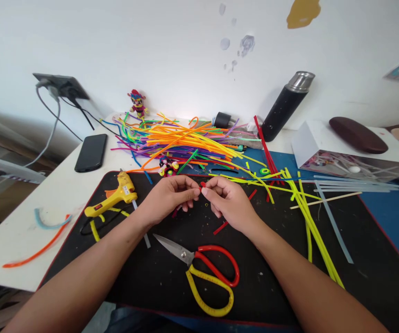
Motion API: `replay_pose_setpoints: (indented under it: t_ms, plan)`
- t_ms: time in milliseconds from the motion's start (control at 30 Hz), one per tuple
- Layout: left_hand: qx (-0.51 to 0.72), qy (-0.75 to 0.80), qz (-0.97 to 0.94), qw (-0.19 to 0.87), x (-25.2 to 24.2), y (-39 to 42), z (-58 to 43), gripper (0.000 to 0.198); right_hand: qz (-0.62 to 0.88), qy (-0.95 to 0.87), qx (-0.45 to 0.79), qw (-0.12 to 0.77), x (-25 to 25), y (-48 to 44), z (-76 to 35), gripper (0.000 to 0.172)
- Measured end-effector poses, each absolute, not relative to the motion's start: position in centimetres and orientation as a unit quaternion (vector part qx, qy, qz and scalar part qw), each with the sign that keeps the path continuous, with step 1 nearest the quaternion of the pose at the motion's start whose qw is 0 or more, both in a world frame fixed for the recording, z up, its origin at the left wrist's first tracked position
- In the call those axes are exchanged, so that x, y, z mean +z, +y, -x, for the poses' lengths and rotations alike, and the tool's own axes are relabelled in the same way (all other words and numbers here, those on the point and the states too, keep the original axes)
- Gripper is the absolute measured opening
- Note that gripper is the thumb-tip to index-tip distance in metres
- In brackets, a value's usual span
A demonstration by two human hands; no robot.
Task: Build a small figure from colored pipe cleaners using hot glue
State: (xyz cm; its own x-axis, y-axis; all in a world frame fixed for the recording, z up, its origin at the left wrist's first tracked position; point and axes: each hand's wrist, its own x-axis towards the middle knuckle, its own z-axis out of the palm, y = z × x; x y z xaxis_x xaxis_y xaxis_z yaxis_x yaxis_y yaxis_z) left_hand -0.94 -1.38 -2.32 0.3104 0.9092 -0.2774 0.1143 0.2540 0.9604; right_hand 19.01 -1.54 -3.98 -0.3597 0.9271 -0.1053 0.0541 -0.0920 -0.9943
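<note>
My left hand [169,196] and my right hand [227,200] meet above the middle of a black mat [158,277]. Both pinch a small red pipe-cleaner piece [202,184] between their fingertips; the fingers of each hand are closed. A darker strand hangs under the left hand. A short red piece [221,227] lies on the mat just below the right hand. Scissors [202,270] with one red and one yellow handle lie closed on the mat in front of me.
A yellow glue gun [114,198] rests left of my hands. A heap of coloured pipe cleaners [182,138] lies behind, yellow-green ones [307,212] to the right. A black phone [91,152], a black flask [284,107], a box [341,157] and clear glue sticks [355,185] stand around.
</note>
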Motion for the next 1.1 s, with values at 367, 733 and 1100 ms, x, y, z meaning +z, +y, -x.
replay_pose_setpoints:
  t_ms: [367,733,1100]
  plan:
    - [0.315,0.486,-0.545,0.606,-1.98,-1.4,1.3,0.032,0.434,-0.565,0.605,0.354,-3.77,-1.6,-18.95,0.025]
    - [0.305,0.47,-0.583,0.588,-2.01,-1.43,1.51,0.025,0.435,-0.57,0.597,0.359,-3.73,-1.81,-18.82,0.021]
    - [0.242,0.481,-0.723,0.434,-1.57,-1.84,1.86,0.015,0.456,-0.611,0.566,0.315,-4.41,-1.91,-18.63,0.014]
